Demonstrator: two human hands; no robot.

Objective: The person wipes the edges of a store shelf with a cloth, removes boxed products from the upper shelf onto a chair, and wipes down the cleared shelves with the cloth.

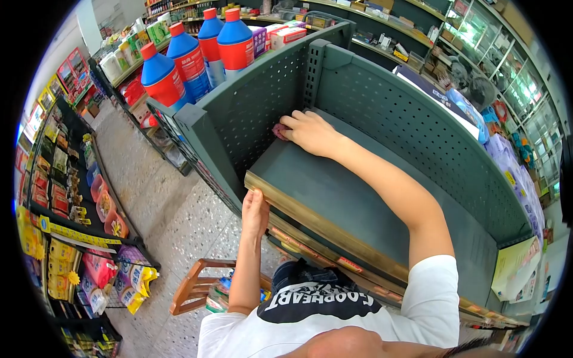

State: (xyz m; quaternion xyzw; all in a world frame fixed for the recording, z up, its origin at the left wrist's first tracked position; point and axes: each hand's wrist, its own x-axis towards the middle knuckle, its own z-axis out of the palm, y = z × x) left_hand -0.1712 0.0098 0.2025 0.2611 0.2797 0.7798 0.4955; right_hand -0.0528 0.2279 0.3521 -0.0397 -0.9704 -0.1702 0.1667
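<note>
A dark green metal shelf (pixel 334 185) with perforated side and back panels fills the middle of the view. My right hand (pixel 310 132) is closed on a crumpled pinkish cloth (pixel 279 131), pressed to the shelf surface beside the left perforated panel, near the back corner. The thumb side of my left hand (pixel 255 209) rests on the left end of the shelf's brownish front edge strip (pixel 316 221); its fingers are partly hidden behind that strip, so their grip is unclear.
Blue and red bottles (pixel 190 65) stand behind the left panel. A wooden chair (pixel 194 286) holding some packets is below left, on the speckled floor (pixel 143 209). Racks of packaged goods (pixel 59 197) line the far left. A pale sheet (pixel 516 268) is at the shelf's right end.
</note>
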